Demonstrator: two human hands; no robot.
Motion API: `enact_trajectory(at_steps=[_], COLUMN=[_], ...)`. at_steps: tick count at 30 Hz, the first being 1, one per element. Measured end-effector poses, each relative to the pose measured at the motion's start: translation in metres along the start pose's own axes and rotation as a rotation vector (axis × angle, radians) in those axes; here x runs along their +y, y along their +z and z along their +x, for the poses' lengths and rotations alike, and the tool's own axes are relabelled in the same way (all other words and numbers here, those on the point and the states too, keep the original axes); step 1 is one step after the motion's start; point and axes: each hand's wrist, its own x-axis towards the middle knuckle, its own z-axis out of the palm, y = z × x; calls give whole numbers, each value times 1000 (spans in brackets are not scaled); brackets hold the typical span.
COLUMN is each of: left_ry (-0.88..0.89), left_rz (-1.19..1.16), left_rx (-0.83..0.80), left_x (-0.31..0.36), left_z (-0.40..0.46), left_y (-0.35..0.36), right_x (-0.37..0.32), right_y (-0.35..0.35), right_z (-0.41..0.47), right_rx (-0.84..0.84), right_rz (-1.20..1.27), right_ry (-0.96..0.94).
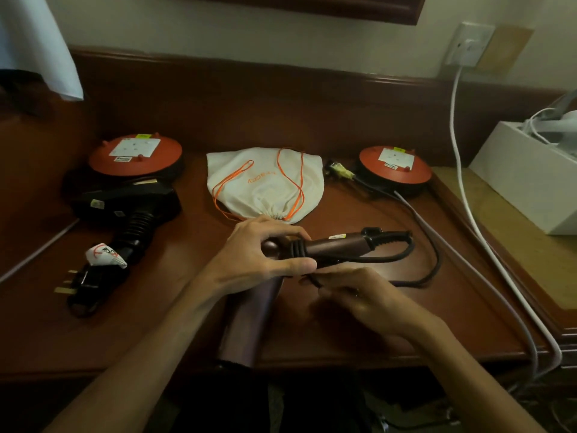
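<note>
A maroon hair dryer [253,317] is gripped at its hinge by the left hand [259,254], its handle [340,245] pointing right, while its cord [393,258] is pinched just beneath by the right hand [359,298].

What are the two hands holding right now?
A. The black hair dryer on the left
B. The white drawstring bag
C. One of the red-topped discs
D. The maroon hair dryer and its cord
D: the left hand grips the maroon hair dryer at its folded joint, while the right hand holds its black cord in its fingers.
</note>
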Motion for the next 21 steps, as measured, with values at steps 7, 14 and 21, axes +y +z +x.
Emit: enact_trajectory(at_steps=[7, 14, 21], left_ry=[61, 47, -14], left_rz=[171, 477, 619], left_rx=[-102, -210, -322], left_x=[4, 18, 22], left_z=[-5, 3, 11], left_y=[1, 6, 7], right_x=[37, -3, -39], right_y=[-29, -62, -65], right_z=[54, 74, 63], right_rx=[-257, -291, -242], right_rz=[-228, -257, -254], right_ry=[376, 210, 113])
